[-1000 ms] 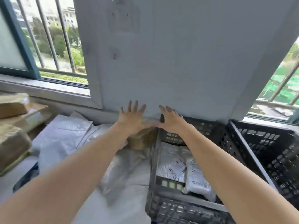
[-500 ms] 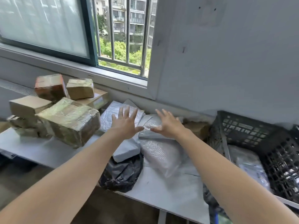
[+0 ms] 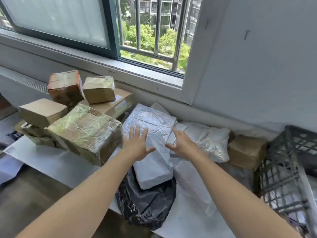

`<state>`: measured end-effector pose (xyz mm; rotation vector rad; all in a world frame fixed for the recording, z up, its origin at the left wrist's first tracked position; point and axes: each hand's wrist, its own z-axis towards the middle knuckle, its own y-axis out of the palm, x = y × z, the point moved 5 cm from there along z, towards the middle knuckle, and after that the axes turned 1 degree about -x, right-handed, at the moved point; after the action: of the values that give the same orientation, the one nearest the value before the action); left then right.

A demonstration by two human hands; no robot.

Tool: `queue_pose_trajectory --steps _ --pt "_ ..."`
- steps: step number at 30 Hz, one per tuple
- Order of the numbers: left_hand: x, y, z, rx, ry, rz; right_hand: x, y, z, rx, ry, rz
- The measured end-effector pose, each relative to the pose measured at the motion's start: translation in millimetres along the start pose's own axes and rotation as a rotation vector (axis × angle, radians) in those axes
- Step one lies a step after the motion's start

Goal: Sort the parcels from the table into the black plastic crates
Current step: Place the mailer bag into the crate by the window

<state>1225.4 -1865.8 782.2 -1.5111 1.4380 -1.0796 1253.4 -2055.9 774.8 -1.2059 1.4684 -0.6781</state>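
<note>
Both our left hand [image 3: 137,146] and right hand [image 3: 183,145] are spread, fingers straight, holding nothing, over the far end of a white parcel [image 3: 154,170]; we cannot tell if they touch it. The parcel lies on a black bag [image 3: 145,205] on the surface [image 3: 51,162]. Taped boxes [image 3: 85,133] pile left; a crate [image 3: 283,162] stands right.

Cardboard boxes [image 3: 98,90] are piled on the left of the white table [image 3: 51,162], and the biggest box [image 3: 85,133] is wrapped in shiny tape and tilted at the front. The middle is all soft stuff: a flat crinkly white mailer [image 3: 151,121], a white brick-shaped parcel [image 3: 154,169] lying on a black bag [image 3: 145,206] that droops over the edge, and a puffy bubble-wrap parcel [image 3: 211,143]. The black crate [image 3: 291,140] sits far right, with a small brown box [image 3: 245,152] just beside it.
</note>
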Motion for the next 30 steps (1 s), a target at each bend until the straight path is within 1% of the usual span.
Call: queue_pose_trajectory --steps 7,9,11,13,16,20,23,27,28,30 --pt "15 28 66 -0.099 0.015 -0.017 39 16 70 -0.028 0.176 0.004" --pt "19 35 77 -0.134 0.023 -0.027 43 20 82 -0.017 0.186 -0.051" --pt "21 39 88 -0.155 0.024 -0.056 43 20 94 0.038 0.174 -0.117" --pt "21 41 99 -0.166 0.030 -0.081 40 19 106 0.090 0.152 -0.130" --pt "20 47 111 -0.190 0.039 -0.090 31 25 126 0.069 0.128 -0.044" --pt "12 60 124 -0.235 0.056 -0.100 23 39 149 0.021 0.191 0.032" --pt "6 71 129 -0.249 0.085 -0.126 19 44 158 0.081 0.272 0.102" --pt "4 73 131 -0.254 0.125 -0.139 15 43 162 0.164 0.441 0.417" --pt "4 70 132 -0.249 0.135 -0.151 12 40 161 0.187 0.448 0.475" --pt "5 60 133 -0.208 0.146 -0.197 4 27 158 0.269 0.405 0.541"
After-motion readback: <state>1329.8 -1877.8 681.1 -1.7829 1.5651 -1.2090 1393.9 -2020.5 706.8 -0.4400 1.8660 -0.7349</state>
